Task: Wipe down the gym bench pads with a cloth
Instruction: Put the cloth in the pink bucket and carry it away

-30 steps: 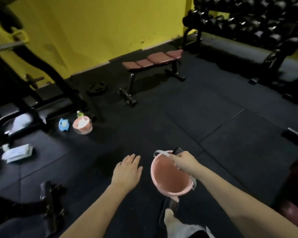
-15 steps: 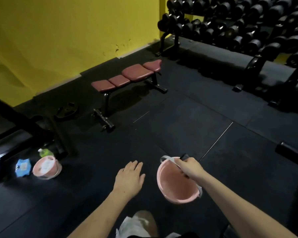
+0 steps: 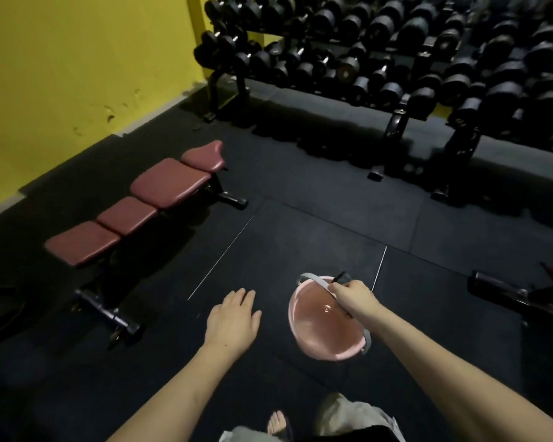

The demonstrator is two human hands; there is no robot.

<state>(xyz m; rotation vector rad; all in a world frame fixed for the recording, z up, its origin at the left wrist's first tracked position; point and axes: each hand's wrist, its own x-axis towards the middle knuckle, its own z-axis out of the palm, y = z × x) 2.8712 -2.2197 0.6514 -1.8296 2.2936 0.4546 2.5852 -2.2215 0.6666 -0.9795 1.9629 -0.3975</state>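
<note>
Bench pads [image 3: 160, 193] far left-forward of right grip [image 3: 353, 298] — clenching bucket handle [image 3: 313, 280]; left grip [image 3: 233, 317] spread.

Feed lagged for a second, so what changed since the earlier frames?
The person walked toward the bench, now nearer; the second bucket on the floor left view. Unchanged: right hand grips the pink bucket handle, left hand open and empty.

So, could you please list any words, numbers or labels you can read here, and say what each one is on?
No text can be read in this view.
Dumbbells on the rack: any weight markings are too dark and blurred to read.
Pink bucket held by the right hand: no label visible.
Bench: no label visible.
</note>
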